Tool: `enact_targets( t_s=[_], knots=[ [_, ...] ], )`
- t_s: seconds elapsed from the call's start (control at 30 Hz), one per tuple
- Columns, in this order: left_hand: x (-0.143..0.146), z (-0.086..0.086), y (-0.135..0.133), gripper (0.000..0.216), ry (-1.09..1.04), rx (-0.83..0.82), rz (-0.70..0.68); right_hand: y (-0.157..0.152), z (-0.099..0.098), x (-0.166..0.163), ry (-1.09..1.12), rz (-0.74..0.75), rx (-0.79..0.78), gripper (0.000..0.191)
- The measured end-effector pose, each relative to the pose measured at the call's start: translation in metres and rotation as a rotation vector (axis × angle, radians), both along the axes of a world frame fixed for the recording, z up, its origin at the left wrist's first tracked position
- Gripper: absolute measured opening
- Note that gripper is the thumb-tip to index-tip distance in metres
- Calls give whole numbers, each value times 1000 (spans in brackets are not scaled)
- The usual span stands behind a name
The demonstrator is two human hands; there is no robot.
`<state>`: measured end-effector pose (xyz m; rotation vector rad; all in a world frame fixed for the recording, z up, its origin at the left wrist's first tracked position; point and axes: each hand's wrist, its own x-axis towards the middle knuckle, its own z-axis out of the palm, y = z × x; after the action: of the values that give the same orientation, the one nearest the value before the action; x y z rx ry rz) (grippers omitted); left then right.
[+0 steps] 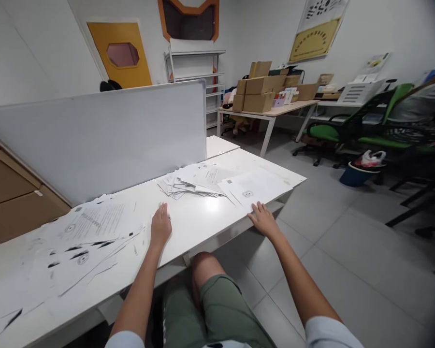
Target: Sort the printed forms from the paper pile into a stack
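Observation:
My left hand [161,225] rests on the white desk [192,226] with its fingers curled closed. A small pale bit shows at its fingertips, too small to name. My right hand [264,220] is at the desk's front edge, fingers apart and fingertips at the near edge of a printed paper sheet [263,186] with a round mark. Just left of that sheet lies a messy pile of papers [194,182], some folded. More printed sheets [97,222] spread overlapping across the left part of the desk, beyond my left hand.
A white divider panel [130,135] stands along the desk's back edge. Brown cartons [18,193] are stacked at the left. Behind, a table [268,114] carries cardboard boxes [259,94]. At right are green chairs [322,131] and a blue bin [358,175] on the floor.

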<state>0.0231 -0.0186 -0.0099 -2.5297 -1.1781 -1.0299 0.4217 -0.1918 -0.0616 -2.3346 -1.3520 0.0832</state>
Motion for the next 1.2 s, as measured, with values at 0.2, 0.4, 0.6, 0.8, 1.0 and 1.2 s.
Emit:
enact_targets(
  t_s=[0.2, 0.4, 0.6, 0.8, 1.0, 1.2],
  knots=[
    [-2, -4, -5, 53, -34, -5, 17, -16, -1, -16, -225, 110, 123, 53],
    [-6, 3, -5, 50, -64, -10, 16, -16, 6, -35, -144, 332, 316, 36],
    [15, -2, -78, 34, -172, -331, -336, -50, -3, -107, -79, 425, 725, 30],
    [57, -30, -224, 68, -1479, -974, -57, -92, 2, -173, -211, 696, 944, 31],
    [42, -68, -261, 67, -1765, -1499, -30, -112, 5, -219, -302, 955, 840, 34],
    [8, -73, -256, 62, -1529, -1367, 117, -113, -3, -216, -211, 953, 784, 39]
  ],
)
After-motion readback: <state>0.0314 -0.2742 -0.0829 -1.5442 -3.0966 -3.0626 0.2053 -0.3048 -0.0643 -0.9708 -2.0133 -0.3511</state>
